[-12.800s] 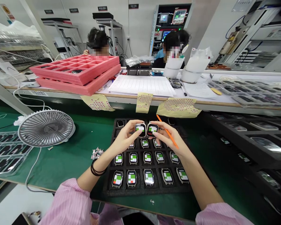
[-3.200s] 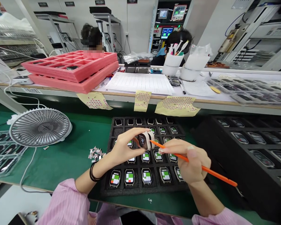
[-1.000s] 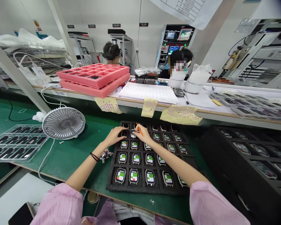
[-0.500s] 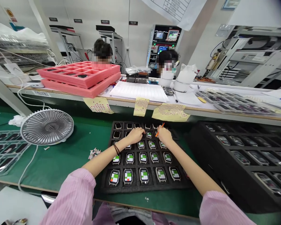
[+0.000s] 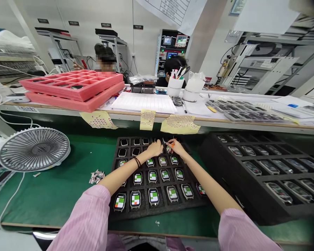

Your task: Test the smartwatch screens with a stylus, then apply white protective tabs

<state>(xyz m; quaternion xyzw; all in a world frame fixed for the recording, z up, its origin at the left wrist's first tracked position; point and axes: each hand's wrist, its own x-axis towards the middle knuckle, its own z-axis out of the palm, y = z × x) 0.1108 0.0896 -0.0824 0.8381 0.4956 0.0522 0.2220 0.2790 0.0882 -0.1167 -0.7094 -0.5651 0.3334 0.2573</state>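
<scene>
Rounded-square smartwatches (image 5: 153,196) lie face-up in the cells of a black foam tray (image 5: 136,214). Most show green-and-red screens, while those in the tray's far left corner look dark. At the tray's far edge, the left hand (image 5: 155,148) rests among the watches. The right hand (image 5: 176,147) pinches a thin orange stick (image 5: 172,144), its tip apparently at a watch, though fingers partly hide it.

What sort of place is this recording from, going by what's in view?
Probably a smartwatch factory's assembly or test line: a black foam tray holds rows of smartwatches with lit screens, pink foam trays are stacked on the bench, and an equipment rack with monitors stands behind.
</scene>
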